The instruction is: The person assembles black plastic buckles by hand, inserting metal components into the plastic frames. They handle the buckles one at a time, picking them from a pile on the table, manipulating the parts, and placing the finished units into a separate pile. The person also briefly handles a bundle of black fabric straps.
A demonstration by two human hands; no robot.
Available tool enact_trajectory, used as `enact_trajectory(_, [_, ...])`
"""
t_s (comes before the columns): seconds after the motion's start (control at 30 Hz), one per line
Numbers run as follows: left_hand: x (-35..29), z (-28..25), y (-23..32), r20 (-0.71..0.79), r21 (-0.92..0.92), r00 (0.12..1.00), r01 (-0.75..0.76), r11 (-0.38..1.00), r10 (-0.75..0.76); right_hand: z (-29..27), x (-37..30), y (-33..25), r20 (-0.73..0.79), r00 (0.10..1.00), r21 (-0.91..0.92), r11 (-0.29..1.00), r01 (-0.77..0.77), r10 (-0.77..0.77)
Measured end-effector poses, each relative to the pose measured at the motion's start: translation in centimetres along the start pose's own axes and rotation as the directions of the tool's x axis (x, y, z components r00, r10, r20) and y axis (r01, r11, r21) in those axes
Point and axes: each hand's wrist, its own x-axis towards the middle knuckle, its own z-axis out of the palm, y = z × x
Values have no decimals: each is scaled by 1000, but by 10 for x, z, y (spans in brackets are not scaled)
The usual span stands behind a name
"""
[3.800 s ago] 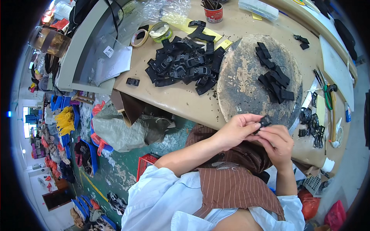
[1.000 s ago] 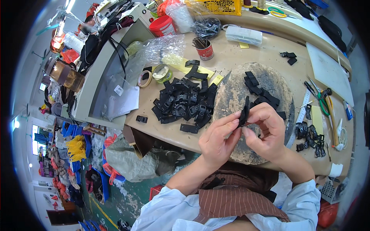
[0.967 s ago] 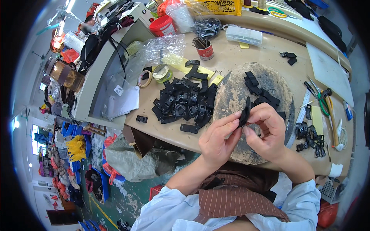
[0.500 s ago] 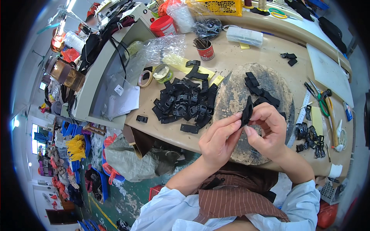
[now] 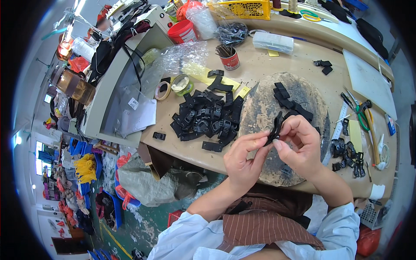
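Observation:
Above a round, worn chopping-block-like slab (image 5: pixel 258 106), my two hands pinch one short black webbing strap (image 5: pixel 276 124) between their fingertips. My left hand (image 5: pixel 245 158) grips its lower end from the left, thumb and fingers closed. From the right, my right hand (image 5: pixel 300 145) is closed on the same strap, thumb pressed near the lower end. Its upper part stands up edge-on, and any buckle on it is hard to make out. Several black strap pieces (image 5: pixel 284 95) lie on the slab beyond my hands. Left of the slab is a heap of black straps with buckles (image 5: pixel 203 117).
On the right lie loose black buckles (image 5: pixel 346 151), a hammer (image 5: pixel 372 130), green-handled scissors (image 5: pixel 362 117) and a ruler (image 5: pixel 339 123). Farther back stand a red tin of rods (image 5: pixel 231 60), a clear plastic box (image 5: pixel 273 42) and tape rolls (image 5: pixel 162 90). A grey cabinet (image 5: pixel 110 102) borders the left.
The strap has turned slightly between my fingers and now shows more edge-on, its layers a little apart. Both hands stay in nearly the same place.

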Motion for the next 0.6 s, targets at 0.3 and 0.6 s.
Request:
enact_trajectory(0.3, [-5, 1, -2, -27, -174, 995, 89, 981, -95, 2, 0, 0, -5, 999, 45, 998, 39, -39])
enact_trajectory(0.6, [-8, 1, -6, -13, -367, 992, 112, 923, -126, 2, 1, 7, 6, 992, 29, 992, 125, -126])
